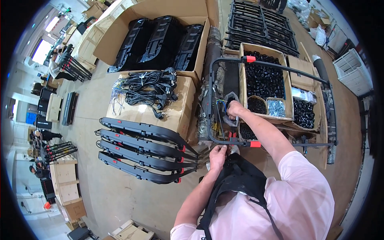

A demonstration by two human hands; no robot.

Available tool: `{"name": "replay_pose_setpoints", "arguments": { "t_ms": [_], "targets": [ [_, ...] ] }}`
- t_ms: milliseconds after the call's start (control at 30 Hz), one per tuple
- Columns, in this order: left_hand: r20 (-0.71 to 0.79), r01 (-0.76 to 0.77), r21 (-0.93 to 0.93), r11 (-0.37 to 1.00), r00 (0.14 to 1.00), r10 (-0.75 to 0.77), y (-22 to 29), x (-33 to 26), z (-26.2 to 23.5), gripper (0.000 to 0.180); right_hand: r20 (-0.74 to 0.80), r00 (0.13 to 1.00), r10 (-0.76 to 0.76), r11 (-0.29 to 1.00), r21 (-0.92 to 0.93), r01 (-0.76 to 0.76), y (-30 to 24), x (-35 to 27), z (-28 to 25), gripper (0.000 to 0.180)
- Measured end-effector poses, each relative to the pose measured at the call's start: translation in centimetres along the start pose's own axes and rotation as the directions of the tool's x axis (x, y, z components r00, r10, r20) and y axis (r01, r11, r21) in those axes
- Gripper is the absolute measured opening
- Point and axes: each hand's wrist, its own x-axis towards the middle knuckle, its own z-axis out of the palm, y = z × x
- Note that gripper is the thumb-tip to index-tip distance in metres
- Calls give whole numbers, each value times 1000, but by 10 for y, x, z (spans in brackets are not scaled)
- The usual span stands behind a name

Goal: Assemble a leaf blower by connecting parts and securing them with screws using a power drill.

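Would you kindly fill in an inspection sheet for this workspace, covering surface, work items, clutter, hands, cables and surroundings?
Surface: bench with dark top, partly covered.
Work items: black frame lies across the bench; wooden tray holds black parts and silver hardware.
Clutter: white bags on the floor, upper right.
Hands: right hand is at a clear plastic bag, its grasp hidden; left hand is near the frame's near-left corner, its hold unclear.
Cables: black cables with plugs piled on a cardboard box.
Surroundings: curved black parts in a row at left; co-worker farther off.
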Motion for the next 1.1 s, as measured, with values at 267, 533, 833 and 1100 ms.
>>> {"name": "replay_pose_setpoints", "arguments": {
  "t_ms": [267,533,833,1100],
  "targets": [
    [183,-23,-46,999,983,31,15,-3,25,18,-117,992,48,690,722,52,-16,-216,-103,31],
    [244,-57,-32,998,968,63,19,-2,17,17,-196,976,-94,327,920,216,-30,-328,-65,26],
    [269,-30,-65,997,962,46,9,13,7,17,45,999,29,163,985,-49,-3,-388,13,33],
    [243,58,111,992,966,-84,17,20,-2,26,179,966,184,-269,955,-126,-8,-293,84,18]
  ]
}}
